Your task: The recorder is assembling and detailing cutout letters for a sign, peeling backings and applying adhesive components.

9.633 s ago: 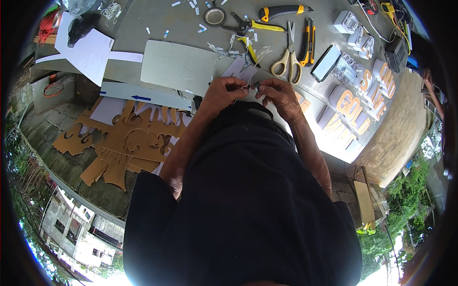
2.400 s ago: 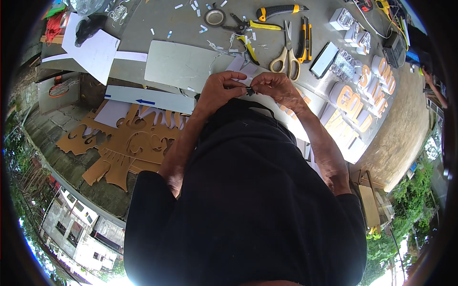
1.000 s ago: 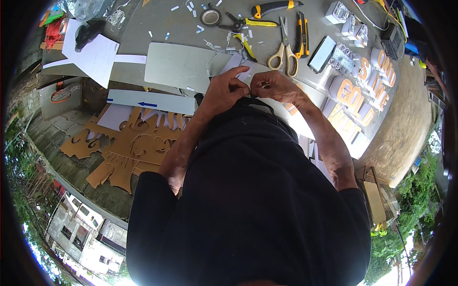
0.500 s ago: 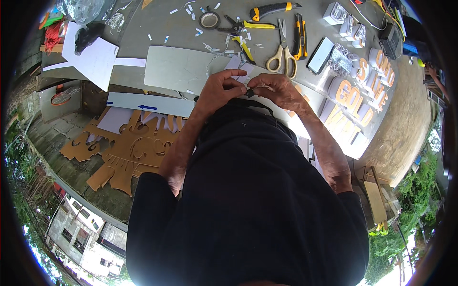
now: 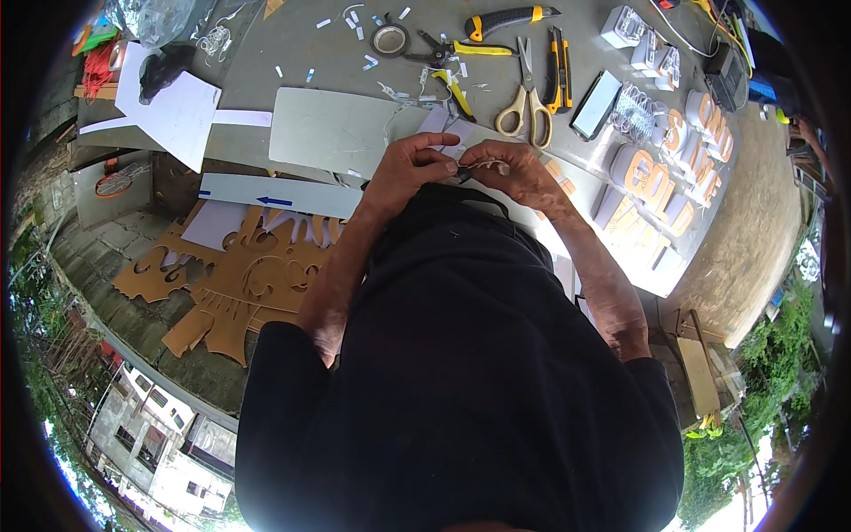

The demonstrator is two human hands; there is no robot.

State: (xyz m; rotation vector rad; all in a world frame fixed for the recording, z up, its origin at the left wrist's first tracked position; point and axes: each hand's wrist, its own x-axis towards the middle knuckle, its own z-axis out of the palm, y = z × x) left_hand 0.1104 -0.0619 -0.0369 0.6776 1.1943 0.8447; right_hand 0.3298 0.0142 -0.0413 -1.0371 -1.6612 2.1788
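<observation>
Currently both hands, left [image 5: 409, 167] and right [image 5: 517, 170], pinch small pale strip [image 5: 479, 163] (detail unclear) above bench [image 5: 337, 53]; keep fingertip grip firm, steady.

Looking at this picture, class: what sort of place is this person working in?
Probably an outdoor sign-making workshop: a grey table strewn with scissors and cutters, orange 3D letters at the right, and brown cut-out board on the ground.

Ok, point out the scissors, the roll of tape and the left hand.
scissors [image 5: 525, 99]: head view, near the pivot where blades meet the cream handles.
roll of tape [image 5: 390, 40]: head view, on its ring.
left hand [image 5: 409, 167]: head view, back of the hand.
</observation>
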